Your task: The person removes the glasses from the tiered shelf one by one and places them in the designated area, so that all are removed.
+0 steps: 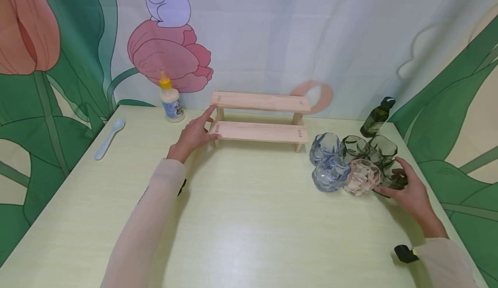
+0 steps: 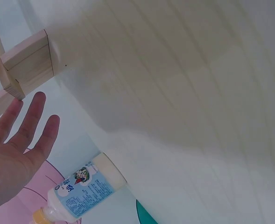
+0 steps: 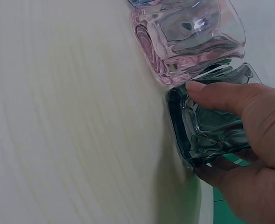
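My left hand (image 1: 192, 133) is at the left end of a two-tier wooden shelf (image 1: 260, 131). Its thumb touches the lower board, and the other fingers stretch out fairly straight beside the shelf's end (image 2: 29, 77). At the right of the table, my right hand (image 1: 414, 195) grips a dark green glass (image 1: 394, 177), thumb on the near side and fingers round the far side. That glass, shown closely in the right wrist view (image 3: 216, 116), appears to stand on the table. Beside it is a pink glass (image 1: 362, 177), close by or touching.
Two blue glasses (image 1: 330, 173) and two more dark glasses (image 1: 354, 147) cluster with these. Behind them stands a dark green bottle (image 1: 376, 118). A white bottle with a yellow nozzle (image 1: 172, 102) is left of the shelf; a pale blue spoon (image 1: 110, 139) lies farther left. A printed curtain (image 1: 253, 33) hangs behind.
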Tool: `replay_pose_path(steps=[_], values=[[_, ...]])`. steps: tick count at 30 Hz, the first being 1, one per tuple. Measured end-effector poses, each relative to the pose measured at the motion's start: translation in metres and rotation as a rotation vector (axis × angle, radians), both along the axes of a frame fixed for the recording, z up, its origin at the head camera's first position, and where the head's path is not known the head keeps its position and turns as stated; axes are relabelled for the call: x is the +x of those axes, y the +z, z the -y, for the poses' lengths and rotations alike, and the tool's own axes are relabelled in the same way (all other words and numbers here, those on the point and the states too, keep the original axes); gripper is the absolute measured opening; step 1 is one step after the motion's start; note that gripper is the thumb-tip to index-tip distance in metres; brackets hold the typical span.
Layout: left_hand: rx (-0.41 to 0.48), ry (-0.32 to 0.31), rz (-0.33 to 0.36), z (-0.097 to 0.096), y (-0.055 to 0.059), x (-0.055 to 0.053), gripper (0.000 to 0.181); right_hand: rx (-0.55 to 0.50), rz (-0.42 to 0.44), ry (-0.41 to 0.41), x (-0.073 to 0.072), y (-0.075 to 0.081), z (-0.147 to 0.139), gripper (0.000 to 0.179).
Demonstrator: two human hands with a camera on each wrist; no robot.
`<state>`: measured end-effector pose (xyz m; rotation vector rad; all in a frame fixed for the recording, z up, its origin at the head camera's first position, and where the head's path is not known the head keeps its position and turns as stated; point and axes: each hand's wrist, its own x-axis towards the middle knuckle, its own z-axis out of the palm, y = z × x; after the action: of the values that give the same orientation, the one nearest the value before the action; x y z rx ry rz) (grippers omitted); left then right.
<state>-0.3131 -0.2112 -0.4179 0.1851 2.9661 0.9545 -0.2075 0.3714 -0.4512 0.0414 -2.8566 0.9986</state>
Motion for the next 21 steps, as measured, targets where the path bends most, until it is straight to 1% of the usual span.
replay_pose_path(steps=[8, 12, 14, 18, 21], values=[[0.007, -0.004, -0.004, -0.002, 0.001, 0.000, 0.098, -0.006, 0.018, 0.006, 0.000, 0.001, -0.003, 0.109], [0.013, -0.005, -0.014, -0.002, 0.001, 0.000, 0.098, 0.007, 0.018, 0.042, 0.003, 0.002, -0.008, 0.115], [0.011, -0.005, -0.017, -0.002, 0.001, 0.001, 0.098, 0.015, 0.032, 0.069, 0.004, 0.004, -0.011, 0.119], [0.008, 0.000, -0.022, -0.001, -0.001, 0.002, 0.099, 0.010, 0.077, 0.128, 0.006, 0.013, -0.021, 0.127], [0.010, 0.001, -0.023, -0.001, -0.001, 0.001, 0.099, 0.003, 0.114, 0.176, 0.007, 0.025, -0.028, 0.129]])
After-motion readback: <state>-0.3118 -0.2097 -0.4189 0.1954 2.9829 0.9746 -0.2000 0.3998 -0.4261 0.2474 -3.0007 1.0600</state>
